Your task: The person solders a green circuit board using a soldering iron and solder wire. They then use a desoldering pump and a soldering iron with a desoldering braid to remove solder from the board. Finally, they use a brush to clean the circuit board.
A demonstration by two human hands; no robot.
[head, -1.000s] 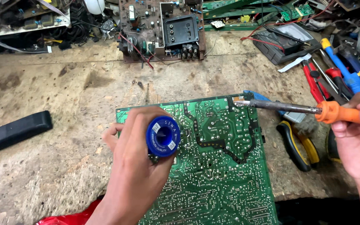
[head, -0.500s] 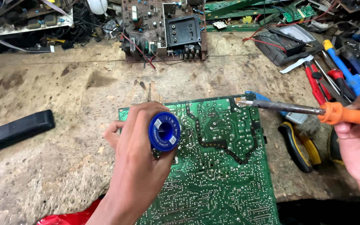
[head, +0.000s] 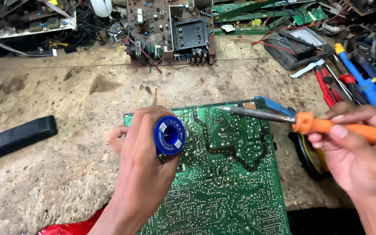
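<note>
iron tip over the board's far edge

a green circuit board lies at the surface's near edge. the right hand clenches an orange soldering iron, its long axis pointing left over the board's far edge. the left hand, nearer the tip, grips a blue solder spool.

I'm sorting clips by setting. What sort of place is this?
Most likely an electronics repair bench. The right hand holds an orange-handled soldering iron over a green circuit board, and the left hand grips a blue spool. Brown component boards clutter the worn workbench.
</note>
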